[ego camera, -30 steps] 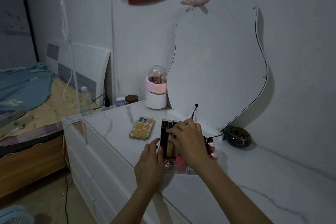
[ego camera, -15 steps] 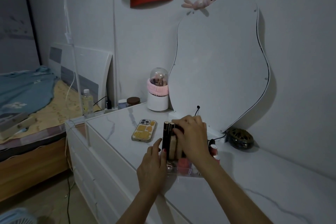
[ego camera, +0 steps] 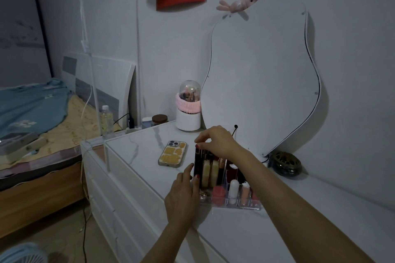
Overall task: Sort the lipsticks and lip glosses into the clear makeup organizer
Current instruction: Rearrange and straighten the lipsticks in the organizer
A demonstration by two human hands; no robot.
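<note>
The clear makeup organizer [ego camera: 233, 204] stands on the white marble-look dresser top, in front of the mirror. Tall dark and gold lip gloss tubes [ego camera: 208, 170] stand upright in its back left compartment. A white tube [ego camera: 234, 188], a red-capped piece [ego camera: 219, 192] and a pink tube [ego camera: 245, 192] fill the front slots. My left hand [ego camera: 183, 196] rests against the organizer's left side, fingers on the dark tube [ego camera: 197, 164]. My right hand [ego camera: 215, 140] hovers over the tall tubes, fingertips pinched at their tops.
A phone [ego camera: 172, 153] in a yellow case lies left of the organizer. A white pot [ego camera: 188, 116] with a pink band, a wavy mirror [ego camera: 260, 83] and a dark round dish [ego camera: 285, 163] stand behind. The dresser's front edge runs just left of my left hand; a bed lies beyond.
My right hand has lifted from covering the organizer to the tube tops, uncovering the front slots. My left hand stays at the organizer's left side. The camera has tilted slightly.
</note>
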